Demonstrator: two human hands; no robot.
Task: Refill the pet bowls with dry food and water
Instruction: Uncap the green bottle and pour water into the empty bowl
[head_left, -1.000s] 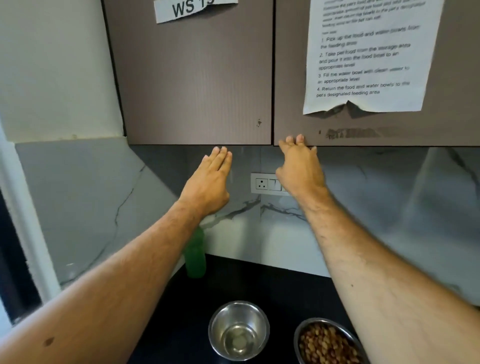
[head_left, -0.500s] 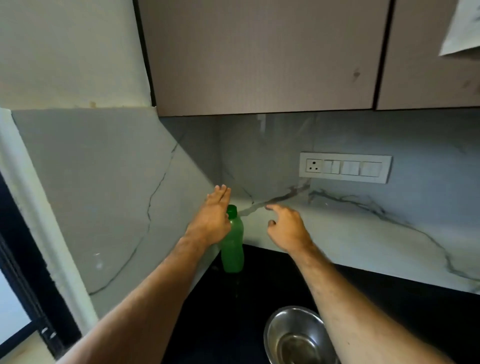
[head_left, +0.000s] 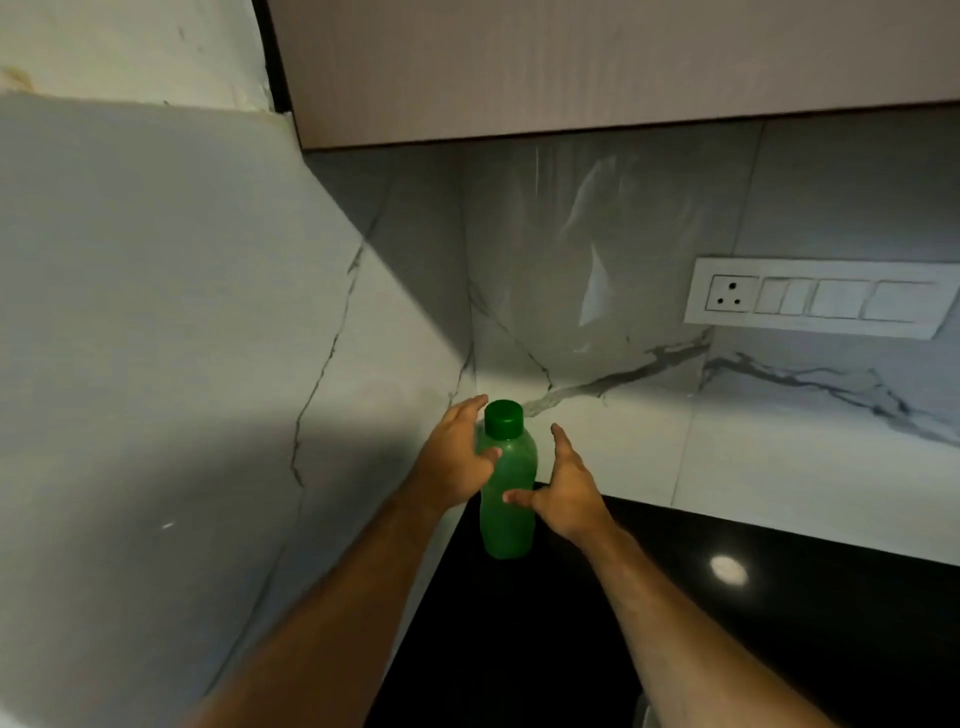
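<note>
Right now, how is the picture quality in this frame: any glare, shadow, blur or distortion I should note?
Head view: wide-angle bending curves the cabinet edge; a small glare spot shines on the black counter; shadow darkens the left wall; slightly soft overall, yet the green bottle and both hands read clearly.

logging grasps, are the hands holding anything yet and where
Both hands flank the upright green plastic bottle: left hand near its shoulder, right hand at mid-body. Whether either grips it cannot be told.
</note>
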